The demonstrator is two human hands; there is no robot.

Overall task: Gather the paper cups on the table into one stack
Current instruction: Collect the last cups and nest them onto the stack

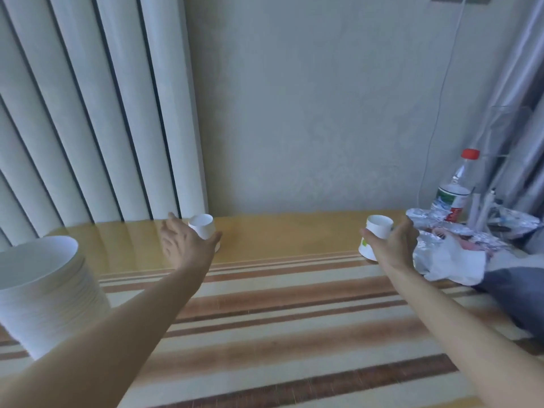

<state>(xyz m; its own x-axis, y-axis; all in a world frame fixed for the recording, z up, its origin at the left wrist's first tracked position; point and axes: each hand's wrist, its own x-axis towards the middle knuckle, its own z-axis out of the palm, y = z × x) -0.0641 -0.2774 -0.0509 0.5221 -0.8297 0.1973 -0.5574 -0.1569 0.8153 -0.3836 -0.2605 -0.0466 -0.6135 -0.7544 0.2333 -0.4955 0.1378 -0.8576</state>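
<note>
Two upside-down paper cups sit at the table's far edge: your left hand [185, 245] wraps the left cup [203, 229], your right hand [393, 245] grips the right cup [376, 234], green-marked. A cup stack [47, 290] stands near left; the bottle [454, 189] label is unreadable

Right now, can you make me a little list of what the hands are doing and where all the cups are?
left hand: wrapped around an upside-down paper cup at the far left of the table
right hand: gripping another upside-down cup at the far right
cup stack: tall white stack, near left
clutter: water bottle, foil, plastic bag on the right
</note>
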